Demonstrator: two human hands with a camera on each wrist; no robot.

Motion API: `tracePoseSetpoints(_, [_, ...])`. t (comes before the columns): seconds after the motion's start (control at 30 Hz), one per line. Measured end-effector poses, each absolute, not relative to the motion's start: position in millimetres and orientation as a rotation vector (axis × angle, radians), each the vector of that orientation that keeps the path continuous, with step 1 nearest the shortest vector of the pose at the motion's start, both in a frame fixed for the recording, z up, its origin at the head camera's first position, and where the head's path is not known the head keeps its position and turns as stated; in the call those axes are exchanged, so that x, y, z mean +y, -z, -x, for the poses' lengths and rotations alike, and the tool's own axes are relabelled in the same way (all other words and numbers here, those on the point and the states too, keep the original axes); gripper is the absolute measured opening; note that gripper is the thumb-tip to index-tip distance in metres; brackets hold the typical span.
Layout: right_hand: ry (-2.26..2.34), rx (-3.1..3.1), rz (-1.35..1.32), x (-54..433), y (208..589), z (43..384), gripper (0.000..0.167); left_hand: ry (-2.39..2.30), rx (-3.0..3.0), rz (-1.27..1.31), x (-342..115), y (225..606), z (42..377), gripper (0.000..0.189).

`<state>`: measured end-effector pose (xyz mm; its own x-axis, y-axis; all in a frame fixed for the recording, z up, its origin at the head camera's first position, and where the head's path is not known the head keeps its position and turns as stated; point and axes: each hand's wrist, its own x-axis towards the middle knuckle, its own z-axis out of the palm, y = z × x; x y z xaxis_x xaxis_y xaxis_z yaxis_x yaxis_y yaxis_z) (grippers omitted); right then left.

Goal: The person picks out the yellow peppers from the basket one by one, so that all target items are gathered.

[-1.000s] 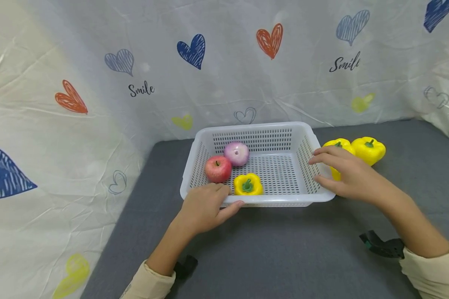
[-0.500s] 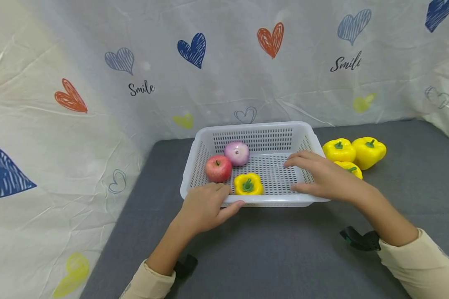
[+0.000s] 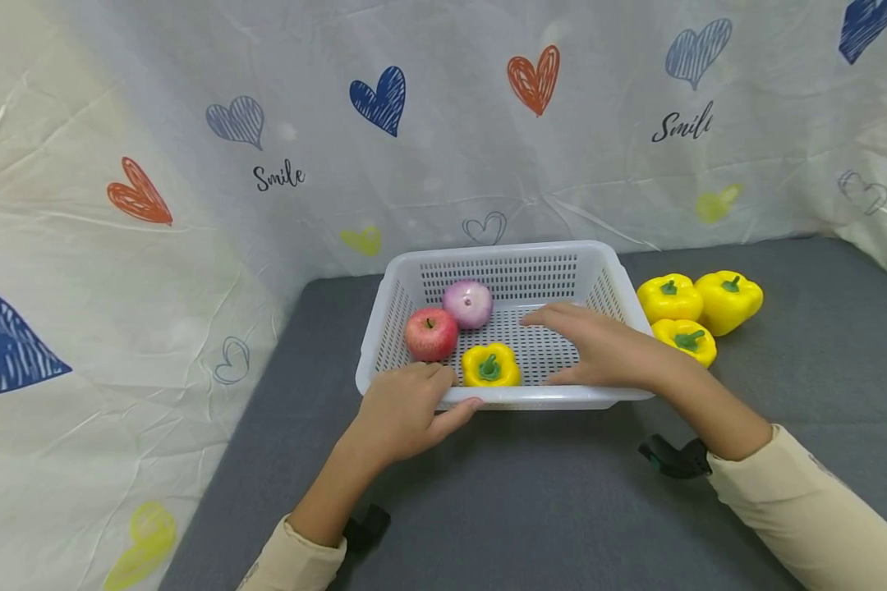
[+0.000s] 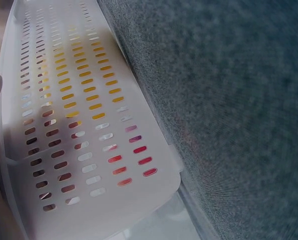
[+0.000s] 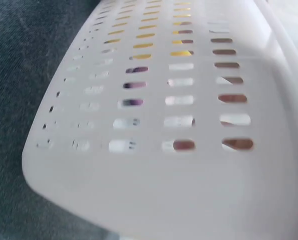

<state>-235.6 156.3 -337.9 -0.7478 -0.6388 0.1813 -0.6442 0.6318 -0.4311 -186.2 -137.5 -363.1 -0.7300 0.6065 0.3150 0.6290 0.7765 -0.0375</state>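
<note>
A white plastic basket with slotted walls holds a red apple, a purple onion and a yellow bell pepper. My left hand grips its front rim, fingers over the inner side and thumb along the outside. Over the basket's right half reaches my right hand, fingers spread and nothing between them. The left wrist view looks along the slotted basket wall, with yellow and red showing through. Purple and yellow show through the wall in the right wrist view.
Three more yellow bell peppers sit in a cluster just right of the basket. Dark grey cloth covers the table. Behind and to the left hangs a pale curtain printed with hearts.
My right hand has moved left, from beside the yellow peppers outside to over the inside of the basket. The left hand stays on the front rim.
</note>
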Motion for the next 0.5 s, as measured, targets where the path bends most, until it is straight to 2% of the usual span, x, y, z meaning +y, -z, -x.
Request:
tracePoseSetpoints(0.33, [-0.786, -2.975, -1.136, 136.3, 341.6, 244.4, 0.089, 0.117, -2.638, 0.966, -137.9, 363.6, 186.3, 0.039])
tracePoseSetpoints(0.5, [-0.713, -2.934, -1.244, 128.7, 342.2, 247.2, 0.091, 0.116, -2.628, 0.973, -138.4, 362.8, 186.3, 0.039])
